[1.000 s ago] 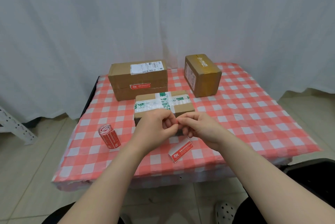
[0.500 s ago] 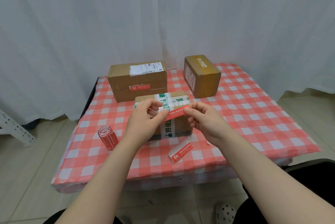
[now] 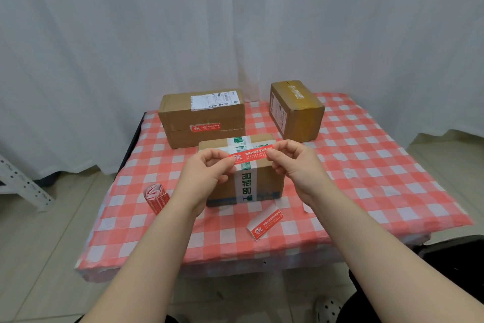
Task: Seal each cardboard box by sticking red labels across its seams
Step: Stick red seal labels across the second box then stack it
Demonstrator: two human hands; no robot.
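Head view, only one. Left hand (image 3: 209, 171) and right hand (image 3: 290, 163) each pinch one end of a red label (image 3: 251, 155) between thumb and fingers, other fingers curled. The label is stretched flat between them at frame centre, over the top near edge of the box (image 3: 267, 178) on the counter (image 3: 366, 165). Cannot tell if it touches the box top yet.

Handling, a judgement: the label is thin, light and floppy, with a sticky underside, so it will curl or cling to skin if slack. Best held by its very ends and kept taut, as here. The box is stiff cardboard and probably light, so it may slide on the cloth when pressed.

Other things: back box (image 3: 201, 123), upper left of centre, has a red label on its front. Right box (image 3: 296, 110) shows none. Roll (image 3: 155, 195) lies at lower left, and a loose strip (image 3: 265, 222) lies below the box.

Hidden or unclear: the left hand covers the box's left front corner. Green-and-white tape covers the top seam. The label's glue side is not visible and its small print is unreadable. A white scrap by the right wrist is partly hidden. Dark shapes at the bottom right edge are cut off.
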